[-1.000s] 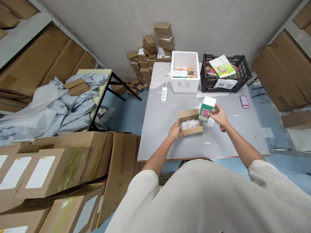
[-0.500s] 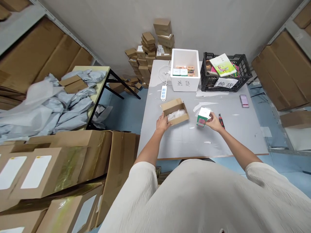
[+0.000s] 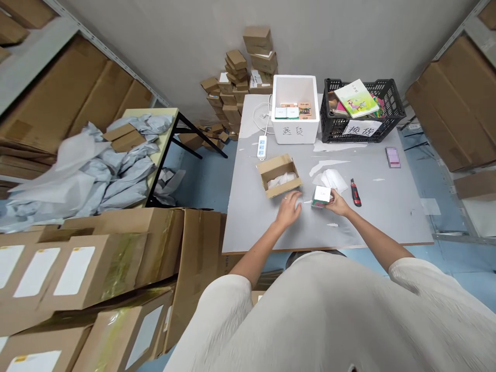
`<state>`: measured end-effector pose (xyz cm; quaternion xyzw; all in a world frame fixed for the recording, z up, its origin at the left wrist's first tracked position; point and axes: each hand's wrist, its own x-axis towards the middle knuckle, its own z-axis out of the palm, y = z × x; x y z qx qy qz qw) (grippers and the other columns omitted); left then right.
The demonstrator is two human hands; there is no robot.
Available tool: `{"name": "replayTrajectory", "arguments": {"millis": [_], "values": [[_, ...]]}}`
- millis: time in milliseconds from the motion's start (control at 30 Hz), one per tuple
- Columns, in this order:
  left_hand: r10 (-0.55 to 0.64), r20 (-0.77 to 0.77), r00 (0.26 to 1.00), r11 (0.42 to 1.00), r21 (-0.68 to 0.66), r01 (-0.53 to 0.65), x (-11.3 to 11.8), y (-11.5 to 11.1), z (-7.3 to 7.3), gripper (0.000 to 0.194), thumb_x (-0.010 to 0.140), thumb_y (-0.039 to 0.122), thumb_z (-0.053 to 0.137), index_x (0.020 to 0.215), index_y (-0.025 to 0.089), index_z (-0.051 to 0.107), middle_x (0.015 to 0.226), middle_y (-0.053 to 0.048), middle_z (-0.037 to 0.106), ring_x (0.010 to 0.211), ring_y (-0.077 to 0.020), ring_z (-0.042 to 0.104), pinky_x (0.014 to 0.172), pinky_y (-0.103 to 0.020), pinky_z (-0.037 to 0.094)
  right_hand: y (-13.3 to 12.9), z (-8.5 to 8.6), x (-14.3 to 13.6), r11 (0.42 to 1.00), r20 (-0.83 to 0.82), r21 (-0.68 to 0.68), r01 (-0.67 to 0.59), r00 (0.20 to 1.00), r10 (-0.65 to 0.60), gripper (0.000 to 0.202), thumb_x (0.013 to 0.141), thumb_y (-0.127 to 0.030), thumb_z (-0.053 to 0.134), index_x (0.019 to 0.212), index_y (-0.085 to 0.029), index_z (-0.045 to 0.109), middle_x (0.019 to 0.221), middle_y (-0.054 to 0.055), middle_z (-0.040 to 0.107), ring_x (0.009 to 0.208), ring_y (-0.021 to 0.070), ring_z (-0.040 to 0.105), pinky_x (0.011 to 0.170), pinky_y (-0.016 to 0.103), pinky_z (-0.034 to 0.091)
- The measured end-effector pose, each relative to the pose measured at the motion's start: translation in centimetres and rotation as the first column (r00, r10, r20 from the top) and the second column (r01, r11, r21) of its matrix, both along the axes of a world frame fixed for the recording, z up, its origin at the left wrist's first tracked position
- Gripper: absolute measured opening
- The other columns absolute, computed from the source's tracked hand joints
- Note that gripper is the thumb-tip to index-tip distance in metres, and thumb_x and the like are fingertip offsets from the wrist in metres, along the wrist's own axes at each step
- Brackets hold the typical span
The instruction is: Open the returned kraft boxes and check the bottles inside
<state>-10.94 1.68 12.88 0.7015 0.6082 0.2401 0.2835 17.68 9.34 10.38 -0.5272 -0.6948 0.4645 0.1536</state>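
Note:
My right hand (image 3: 338,203) grips a small green box with a white top (image 3: 322,195) from its right side. My left hand (image 3: 288,208) hangs over the table with fingers apart, between that box and an open brown cardboard box (image 3: 278,175). White wrapping lies inside the cardboard box. Just behind the small box lies a white sheet or bag (image 3: 334,179), crumpled on the table. A red and black utility knife (image 3: 355,193) rests to the right of my right hand.
A white foam bin (image 3: 295,132) holding small boxes and a black crate (image 3: 327,126) of books stand at the table's back. Also there are a power strip (image 3: 262,148) and a phone (image 3: 392,157). Stacked cartons (image 3: 124,258) and a side table of grey parcels (image 3: 127,173) are left.
My left hand has let go of the cardboard box and moved right toward the small box. A white sheet now lies behind the small box, which has shifted slightly.

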Motion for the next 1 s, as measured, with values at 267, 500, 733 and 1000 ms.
{"name": "replayTrajectory", "arguments": {"millis": [267, 500, 733, 1000], "values": [[-0.019, 0.263, 0.965, 0.973, -0.218, 0.078, 7.0, 1.0, -4.2, 0.104, 0.089, 0.031, 0.076, 0.175, 0.023, 0.019, 0.176, -0.019, 0.035, 0.162, -0.0381, 0.038, 0.131, -0.053, 0.036, -0.8, -2.1, 0.9, 0.995, -0.048, -0.096, -0.001, 0.999, -0.004, 0.076, 0.078, -0.027, 0.08, 0.146, -0.027, 0.048, 0.145, 0.01, 0.068, 0.094, 0.0217, 0.075, 0.087, 0.04, 0.064], [0.087, 0.313, 0.946, 0.965, -0.263, -0.002, 7.8, 1.7, -4.5, 0.093, 0.088, 0.031, 0.081, 0.168, 0.029, 0.034, 0.167, -0.016, 0.05, 0.146, -0.037, 0.057, 0.12, -0.052, 0.047, -1.7, -1.6, 1.1, 0.994, 0.045, -0.086, -0.065, 0.997, 0.069, 0.093, 0.084, -0.032, 0.08, 0.164, -0.032, 0.033, 0.148, 0.011, 0.066, 0.112, 0.0269, 0.074, 0.097, 0.048, 0.062], [0.099, 0.306, 0.947, 0.954, -0.3, -0.003, 7.3, 1.6, -3.7, 0.088, 0.086, 0.031, 0.082, 0.164, 0.031, 0.04, 0.152, -0.009, 0.065, 0.132, -0.033, 0.068, 0.109, -0.046, 0.055, -0.8, 4.6, 1.2, 0.919, 0.301, 0.242, -0.311, 0.924, 0.234, 0.066, 0.102, -0.039, 0.062, 0.164, -0.024, 0.047, 0.17, 0.016, 0.047, 0.153, 0.0335, 0.047, 0.123, 0.052, 0.042], [0.084, 0.258, 0.962, 0.951, -0.311, 0.001, 7.4, 1.9, -3.0, 0.09, 0.084, 0.034, 0.086, 0.162, 0.03, 0.043, 0.151, -0.009, 0.067, 0.124, -0.0314, 0.072, 0.108, -0.046, 0.056, 1.0, 8.0, -0.2, 0.678, 0.608, 0.201, -0.707, 0.633, 0.48, 0.034, 0.101, -0.027, 0.061, 0.131, -0.015, 0.07, 0.148, 0.021, 0.063, 0.134, 0.0366, 0.058, 0.113, 0.048, 0.041]]}}
